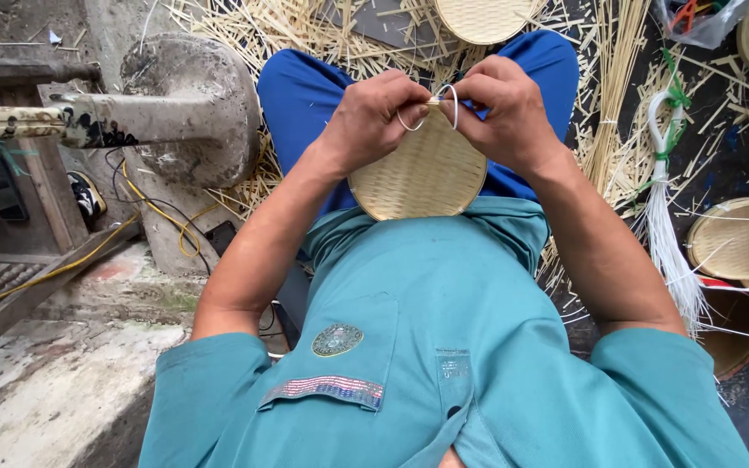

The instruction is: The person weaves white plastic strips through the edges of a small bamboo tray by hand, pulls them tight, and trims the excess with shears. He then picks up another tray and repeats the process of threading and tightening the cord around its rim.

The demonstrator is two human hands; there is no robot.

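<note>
**Two hands working a white cord at the rim of a woven bamboo disc**

A seated person is looking down at their own lap. Both forearms are angling inward, elbows wide, wrists bent so the knuckles are facing up. The left hand [374, 117] is pinching the top rim of a round woven bamboo disc [418, 178], its grip clenched on the edge. The right hand [504, 108] is closing its fingertips on a thin white cord [444, 91] looping over that rim. The disc is standing tilted against the belly, above blue trousers. Bamboo splints [305, 26] are littering the floor; finished discs [730, 243] are lying stacked at the right.
</note>
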